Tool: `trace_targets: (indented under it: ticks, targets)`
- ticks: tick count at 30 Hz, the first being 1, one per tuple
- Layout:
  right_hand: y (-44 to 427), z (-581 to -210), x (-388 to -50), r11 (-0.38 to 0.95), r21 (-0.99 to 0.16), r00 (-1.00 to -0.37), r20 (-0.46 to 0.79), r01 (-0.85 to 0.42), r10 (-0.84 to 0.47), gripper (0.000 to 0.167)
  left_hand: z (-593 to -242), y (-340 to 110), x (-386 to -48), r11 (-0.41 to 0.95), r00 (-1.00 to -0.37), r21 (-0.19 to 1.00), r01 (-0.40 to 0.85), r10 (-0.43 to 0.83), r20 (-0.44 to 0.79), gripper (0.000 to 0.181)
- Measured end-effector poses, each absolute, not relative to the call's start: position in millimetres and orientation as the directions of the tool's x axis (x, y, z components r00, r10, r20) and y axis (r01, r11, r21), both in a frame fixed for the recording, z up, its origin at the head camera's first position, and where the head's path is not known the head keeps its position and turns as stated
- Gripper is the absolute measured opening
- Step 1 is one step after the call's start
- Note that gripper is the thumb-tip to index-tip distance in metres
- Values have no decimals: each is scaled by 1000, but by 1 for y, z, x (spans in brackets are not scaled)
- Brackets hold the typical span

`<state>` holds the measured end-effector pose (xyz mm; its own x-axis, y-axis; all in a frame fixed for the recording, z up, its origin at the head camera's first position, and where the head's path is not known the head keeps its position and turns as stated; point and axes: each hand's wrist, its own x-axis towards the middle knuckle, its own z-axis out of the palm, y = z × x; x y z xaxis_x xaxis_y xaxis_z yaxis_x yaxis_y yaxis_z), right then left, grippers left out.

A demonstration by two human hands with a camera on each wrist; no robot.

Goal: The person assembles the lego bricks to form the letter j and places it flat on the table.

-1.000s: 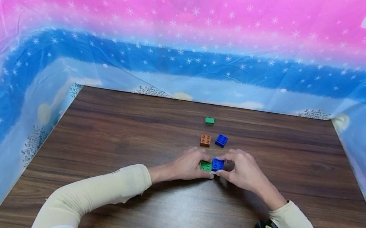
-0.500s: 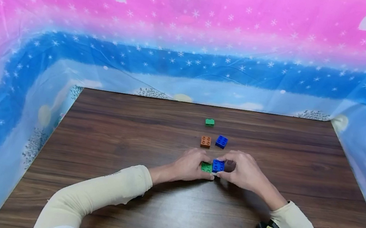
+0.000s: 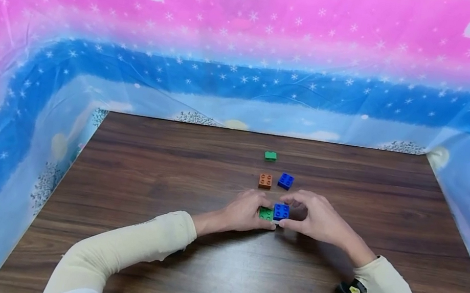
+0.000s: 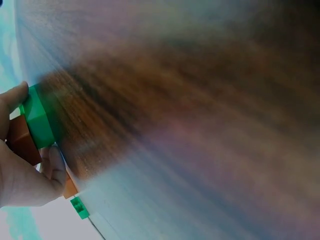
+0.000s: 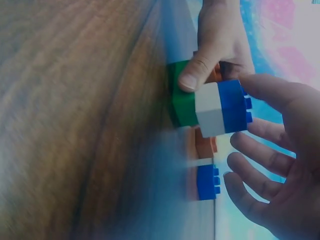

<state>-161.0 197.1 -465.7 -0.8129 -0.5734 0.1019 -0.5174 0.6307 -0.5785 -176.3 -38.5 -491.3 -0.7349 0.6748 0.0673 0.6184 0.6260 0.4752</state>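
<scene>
My left hand (image 3: pixel 245 211) grips a green brick (image 3: pixel 266 214), with the thumb on its near side. In the right wrist view a white brick (image 5: pixel 209 110) sits on the green brick (image 5: pixel 184 107), and a blue brick (image 5: pixel 233 107) on the white one. An orange brick (image 4: pixel 22 139) is against the green brick (image 4: pixel 39 117) within the left hand's grasp. Beside the blue brick (image 3: pixel 281 212), my right hand (image 3: pixel 318 220) has its fingers spread and loosely bent; its thumb tip is close to the brick, contact unclear.
Beyond the hands on the wooden table (image 3: pixel 195 274) lie a loose orange brick (image 3: pixel 265 181), a loose blue brick (image 3: pixel 285 181) and, farther back, a small green brick (image 3: pixel 270 156). A patterned cloth (image 3: pixel 245 83) hangs around the table's back and sides.
My right hand has loosened from the blue brick and shifted slightly right, its fingers more spread. The left hand keeps its grip on the green brick.
</scene>
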Motion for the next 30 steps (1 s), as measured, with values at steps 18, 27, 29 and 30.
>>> trace_targets:
  ticks: [18,27,29,30]
  targets:
    - [204,-446,-179,625,-580,-827,166,-522,-537,44,-493,-39,-176,631,-737,461,624,671,79,43]
    - [209,-454,-198,643,-600,-862,171,-476,-478,42,-493,-39,-176,642,-739,446,623,670,67,46]
    - [210,-458,-203,644,-607,-867,170,-466,-468,43,-493,-39,-176,644,-740,446,621,670,62,47]
    - [211,-460,-206,645,-608,-870,168,-462,-464,44,-493,-39,-176,643,-739,447,621,670,63,47]
